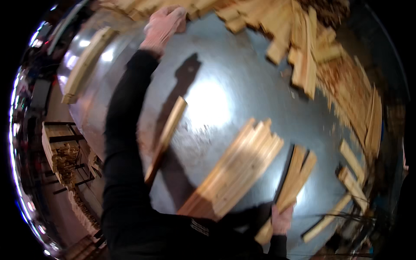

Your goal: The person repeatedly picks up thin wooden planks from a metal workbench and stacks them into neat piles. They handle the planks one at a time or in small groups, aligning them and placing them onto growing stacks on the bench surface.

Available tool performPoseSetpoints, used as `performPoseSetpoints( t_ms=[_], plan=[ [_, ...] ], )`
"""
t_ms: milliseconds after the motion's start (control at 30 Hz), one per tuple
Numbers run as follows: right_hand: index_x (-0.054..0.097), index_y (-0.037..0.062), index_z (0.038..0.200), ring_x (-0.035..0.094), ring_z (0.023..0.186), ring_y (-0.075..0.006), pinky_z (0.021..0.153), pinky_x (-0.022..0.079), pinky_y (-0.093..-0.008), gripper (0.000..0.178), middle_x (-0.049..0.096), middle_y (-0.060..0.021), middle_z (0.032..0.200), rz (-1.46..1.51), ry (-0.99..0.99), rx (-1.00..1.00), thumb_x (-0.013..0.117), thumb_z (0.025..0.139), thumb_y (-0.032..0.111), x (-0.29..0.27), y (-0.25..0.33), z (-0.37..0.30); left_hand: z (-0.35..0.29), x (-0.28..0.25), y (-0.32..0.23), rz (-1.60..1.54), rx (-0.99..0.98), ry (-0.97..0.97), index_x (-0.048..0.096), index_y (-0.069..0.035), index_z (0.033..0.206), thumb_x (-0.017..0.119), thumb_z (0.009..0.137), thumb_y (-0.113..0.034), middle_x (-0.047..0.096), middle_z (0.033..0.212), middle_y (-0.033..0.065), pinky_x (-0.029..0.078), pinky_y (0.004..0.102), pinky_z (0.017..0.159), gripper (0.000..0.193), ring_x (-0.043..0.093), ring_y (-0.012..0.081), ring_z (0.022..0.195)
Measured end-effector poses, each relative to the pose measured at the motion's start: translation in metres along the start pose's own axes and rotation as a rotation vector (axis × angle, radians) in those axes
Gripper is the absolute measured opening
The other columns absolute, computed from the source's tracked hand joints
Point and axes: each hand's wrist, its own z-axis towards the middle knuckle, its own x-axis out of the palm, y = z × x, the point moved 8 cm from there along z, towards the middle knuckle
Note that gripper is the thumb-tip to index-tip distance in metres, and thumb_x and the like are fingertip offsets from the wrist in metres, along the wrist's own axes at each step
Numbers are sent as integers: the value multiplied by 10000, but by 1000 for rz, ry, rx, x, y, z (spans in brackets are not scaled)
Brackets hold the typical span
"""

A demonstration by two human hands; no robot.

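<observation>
Black left sleeve (125, 151) lay nearest, stretched across the metal desk (242, 82). Hands well apart. Left hand (167, 26), pink-gloved, was at the far edge beside the heaped slats (277, 34); whether it gripped one, could not tell. Right hand (282, 219), by the near edge, was clamped round a few fanned strips (297, 175). Just left of these, toward the near edge, lay a row of slats (236, 173), side by side, ends uneven. Progress, my judgement: partway; one row gathered, while the heap and the loose pieces (353, 186) near the right edge looked unsorted.
</observation>
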Motion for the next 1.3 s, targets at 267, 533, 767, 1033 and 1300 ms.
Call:
performPoseSetpoints(
  t_ms=[267,533,767,1033,1300],
  plan=[
    [118,34,1560,630,1135,-361,960,514,-406,955,599,-240,1279,517,344,36,725,880,319,11,155,-8,-411,36,66,465,-326,725,347,24,1499,667,880,-574,467,1427,300,381,432,1113,918,467,407,1337],
    [324,13,1512,524,1286,-403,1074,419,-457,854,523,-251,1413,341,489,-461,473,955,643,44,245,-14,-405,21,78,236,-315,624,492,-3,1412,647,920,-496,576,1318,235,447,444,1034,713,549,404,1235],
    [454,11,1428,503,1307,-355,1116,349,-518,686,529,-185,1385,210,-234,-441,538,971,516,94,264,72,-320,84,126,584,-119,670,369,15,1498,604,901,-577,507,1432,235,338,459,1136,873,432,357,1365],
    [389,54,1488,544,1228,-266,1081,404,-424,591,509,-154,1424,1679,178,-471,586,976,273,-26,418,35,-208,-32,-53,-385,-18,419,457,-26,1463,690,939,-299,646,1212,54,509,349,961,634,624,187,1072],
    [276,73,1548,495,1322,-259,1132,380,-373,732,437,-142,1506,1843,608,-565,639,912,93,-76,519,27,-189,-97,-128,-1485,-450,808,418,-39,1491,663,946,-334,469,1474,95,411,360,1103,666,467,202,1330]
  ],
)
